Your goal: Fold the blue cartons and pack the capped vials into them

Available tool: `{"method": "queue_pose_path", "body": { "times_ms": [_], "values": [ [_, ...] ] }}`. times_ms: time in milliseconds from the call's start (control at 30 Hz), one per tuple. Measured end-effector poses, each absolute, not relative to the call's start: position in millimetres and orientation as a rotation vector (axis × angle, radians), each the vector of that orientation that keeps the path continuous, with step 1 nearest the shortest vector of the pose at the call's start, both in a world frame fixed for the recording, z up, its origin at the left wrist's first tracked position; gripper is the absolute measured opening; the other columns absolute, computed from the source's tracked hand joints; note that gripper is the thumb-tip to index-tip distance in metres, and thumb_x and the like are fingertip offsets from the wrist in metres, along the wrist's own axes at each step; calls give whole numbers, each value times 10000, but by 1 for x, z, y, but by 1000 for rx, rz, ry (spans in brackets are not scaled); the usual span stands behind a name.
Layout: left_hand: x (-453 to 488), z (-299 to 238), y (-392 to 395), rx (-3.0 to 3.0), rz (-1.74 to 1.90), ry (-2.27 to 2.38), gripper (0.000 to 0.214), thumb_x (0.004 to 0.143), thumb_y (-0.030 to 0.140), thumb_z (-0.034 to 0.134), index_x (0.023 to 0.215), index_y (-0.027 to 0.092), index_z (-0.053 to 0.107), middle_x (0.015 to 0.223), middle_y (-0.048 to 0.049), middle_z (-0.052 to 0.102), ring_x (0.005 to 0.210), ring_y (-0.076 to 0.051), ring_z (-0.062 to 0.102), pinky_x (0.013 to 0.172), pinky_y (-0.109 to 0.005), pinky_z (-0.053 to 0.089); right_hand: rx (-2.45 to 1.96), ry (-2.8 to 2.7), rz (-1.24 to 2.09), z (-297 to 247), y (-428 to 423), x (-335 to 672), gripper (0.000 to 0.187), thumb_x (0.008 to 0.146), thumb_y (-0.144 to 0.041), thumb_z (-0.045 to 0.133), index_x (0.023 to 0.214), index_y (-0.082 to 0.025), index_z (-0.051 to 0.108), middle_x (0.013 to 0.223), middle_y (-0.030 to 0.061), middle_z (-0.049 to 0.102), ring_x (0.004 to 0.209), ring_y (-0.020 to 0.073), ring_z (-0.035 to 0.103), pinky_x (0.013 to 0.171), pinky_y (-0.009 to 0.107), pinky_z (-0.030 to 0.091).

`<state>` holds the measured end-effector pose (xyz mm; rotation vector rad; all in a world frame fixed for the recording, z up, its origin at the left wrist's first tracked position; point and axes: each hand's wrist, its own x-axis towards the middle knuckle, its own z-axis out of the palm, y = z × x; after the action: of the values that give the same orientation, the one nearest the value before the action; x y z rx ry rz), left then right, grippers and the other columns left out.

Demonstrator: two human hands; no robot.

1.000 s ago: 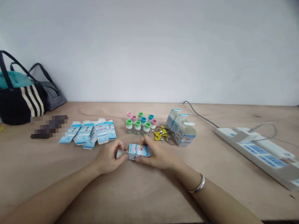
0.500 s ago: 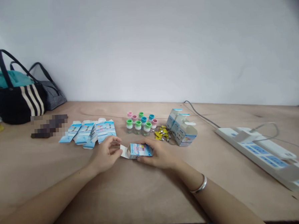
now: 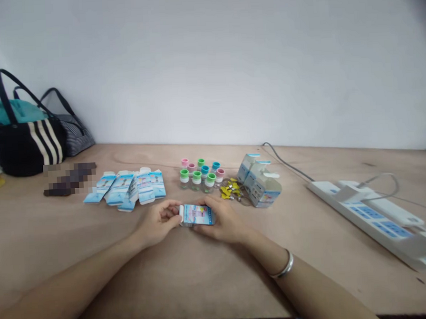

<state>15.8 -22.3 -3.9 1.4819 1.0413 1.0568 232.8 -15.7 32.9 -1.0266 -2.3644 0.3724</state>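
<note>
A small blue-and-white carton (image 3: 197,214) lies on its side between both hands, just above the wooden table (image 3: 190,279). My right hand (image 3: 224,221) is wrapped round its right end. My left hand (image 3: 159,223) pinches the white flap at its left end, which is folded against the box. Behind the hands stand several small vials (image 3: 200,172) with green, pink and blue caps. Flat unfolded cartons (image 3: 128,186) lie to the left of them. Assembled cartons (image 3: 259,181) are heaped to the right, beside small yellow pieces (image 3: 230,189).
A white power strip (image 3: 376,217) with cables lies at the right. Two bags, one striped black (image 3: 24,141) and one grey (image 3: 72,133), stand at the far left against the wall. A blurred dark object (image 3: 69,179) lies near them.
Half a second ago the carton's left flap stuck out open and my left hand was slightly away. Now the left fingers press the flap shut against the box.
</note>
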Motion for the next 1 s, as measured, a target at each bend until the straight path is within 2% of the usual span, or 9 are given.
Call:
{"method": "queue_pose_path", "body": {
  "times_ms": [133,267,433,600,733,800,900,1000],
  "values": [
    [19,-2,-23,1481,1067,1036,343,726,257,649,1050,154,604,763,-9,614,703,-136,604,692,-281,510,-1025,-2369,354,32,-16,232,386,673,-302,709,1008,-173,568,963,84,629,892,232,576,756,339,442],
    [21,2,-27,1528,1051,993,363,771,335,614,1087,156,606,843,-43,644,756,-160,616,712,-305,524,-969,-2400,359,34,-17,230,372,681,-271,692,1019,-179,566,966,83,620,901,233,572,767,343,448],
    [16,8,-29,1795,969,988,534,629,277,755,1132,197,594,928,-41,622,795,-167,612,718,-310,549,-912,-2384,369,38,-20,229,373,687,-245,689,1035,-188,567,969,94,617,913,243,576,782,359,460],
    [18,10,-30,1744,984,952,450,728,293,678,1146,183,551,902,-44,628,781,-160,622,716,-308,554,-923,-2162,476,47,-20,238,552,671,-316,732,1151,-207,482,1088,105,586,1005,261,571,815,375,480],
    [16,16,-31,1913,993,972,468,788,338,611,1215,181,501,925,-58,635,794,-168,614,735,-320,534,-960,-2027,772,57,-17,246,628,684,-360,726,1202,-206,407,1095,97,561,915,219,601,703,314,519],
    [8,23,-29,2203,992,1078,525,780,323,604,1272,201,471,981,-68,629,874,-201,599,820,-370,505,-1032,-2012,768,67,-16,257,618,683,-391,716,1187,-200,412,1073,92,561,866,206,603,678,312,520],
    [-11,33,-23,2690,877,1323,595,703,191,607,1284,223,488,1169,-109,569,1121,-295,501,1000,-482,366,-1227,-2089,595,90,-17,287,587,670,-452,696,1143,-195,462,1058,97,580,883,225,603,693,333,517],
    [-27,33,-15,2936,645,1635,653,618,51,548,1251,209,528,1347,-156,452,1275,-359,363,1055,-563,237,-1655,-2137,296,108,-20,327,568,587,-492,716,1029,-187,531,984,102,622,834,258,617,686,372,505]
  ]
}}
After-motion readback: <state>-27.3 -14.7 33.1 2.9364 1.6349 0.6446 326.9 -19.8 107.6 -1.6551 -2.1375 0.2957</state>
